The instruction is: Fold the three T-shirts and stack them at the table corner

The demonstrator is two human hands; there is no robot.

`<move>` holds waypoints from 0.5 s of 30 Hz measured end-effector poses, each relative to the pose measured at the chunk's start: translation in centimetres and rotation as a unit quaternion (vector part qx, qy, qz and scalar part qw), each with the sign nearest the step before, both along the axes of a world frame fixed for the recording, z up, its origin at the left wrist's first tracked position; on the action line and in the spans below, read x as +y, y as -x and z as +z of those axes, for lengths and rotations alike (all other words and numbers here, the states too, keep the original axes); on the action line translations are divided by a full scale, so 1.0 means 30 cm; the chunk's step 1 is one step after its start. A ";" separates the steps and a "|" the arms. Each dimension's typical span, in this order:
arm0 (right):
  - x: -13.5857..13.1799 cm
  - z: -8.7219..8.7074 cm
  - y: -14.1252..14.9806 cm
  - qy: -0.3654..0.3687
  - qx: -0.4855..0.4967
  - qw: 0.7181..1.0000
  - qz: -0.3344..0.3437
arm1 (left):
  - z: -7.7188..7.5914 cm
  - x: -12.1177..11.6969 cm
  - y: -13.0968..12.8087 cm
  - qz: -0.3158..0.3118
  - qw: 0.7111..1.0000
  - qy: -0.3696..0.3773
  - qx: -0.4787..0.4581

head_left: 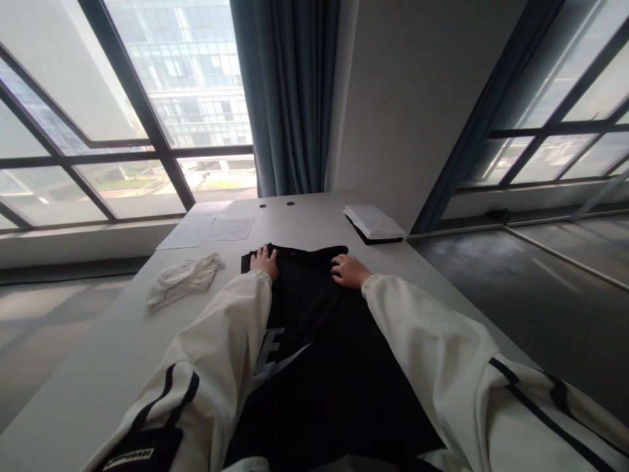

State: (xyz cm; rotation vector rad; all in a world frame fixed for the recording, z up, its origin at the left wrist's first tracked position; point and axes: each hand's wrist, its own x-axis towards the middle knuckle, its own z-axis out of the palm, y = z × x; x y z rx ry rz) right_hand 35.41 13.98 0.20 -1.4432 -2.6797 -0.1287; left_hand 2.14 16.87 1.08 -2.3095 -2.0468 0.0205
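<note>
Left hand and right hand lie flat, fingers released, on black shirt's far edge; white cloth lies left, table bare beyond

- We see daylight pour through the left windows, blown out to white glare.
- We find the table softly lit, with faint shadows.
- The black garment loses detail.
- Frame edges bend; focus holds sharp.
</note>
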 end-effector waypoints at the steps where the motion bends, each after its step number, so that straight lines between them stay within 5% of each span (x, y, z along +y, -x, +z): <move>1: 0.015 -0.002 -0.012 0.000 0.007 0.999 -0.034 | -0.011 0.018 0.016 0.015 1.000 -0.002 0.000; 8: 0.062 -0.061 -0.151 -0.021 0.043 0.978 -0.203 | -0.098 0.005 0.130 0.070 0.997 -0.012 -0.002; 15: 0.008 -0.145 -0.326 -0.008 0.111 0.931 -0.346 | -0.051 -0.026 0.271 0.108 0.993 -0.033 -0.036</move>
